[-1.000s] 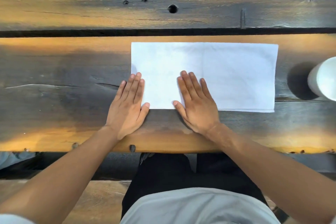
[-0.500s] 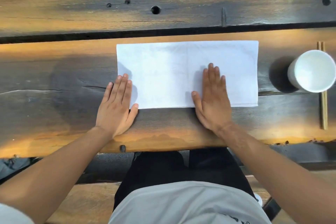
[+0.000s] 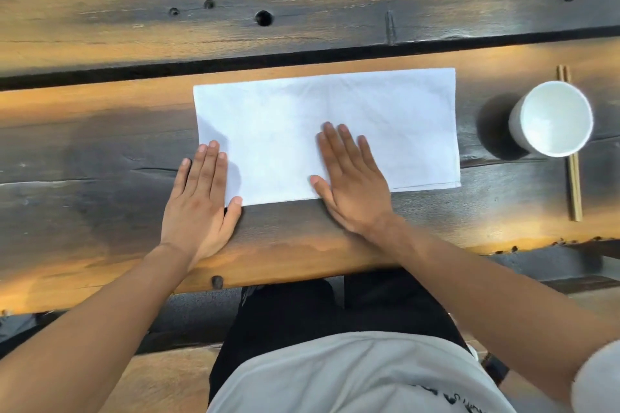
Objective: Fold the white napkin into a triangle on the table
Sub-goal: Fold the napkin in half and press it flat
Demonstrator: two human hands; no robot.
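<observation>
Our left hand w/ fingers straight is flat on the near-left corner of the white cloth napkin, same spot as a sec ago. The napkin, a long rectangle, lies mid-plank on the dark weathered wooden table. Our right hand, fingers released & flat, has slid rightward along the near edge, so we're prob. smoothing the crease; no diagonal fold yet. Far right: white paper cup on wooden chopsticks.
</observation>
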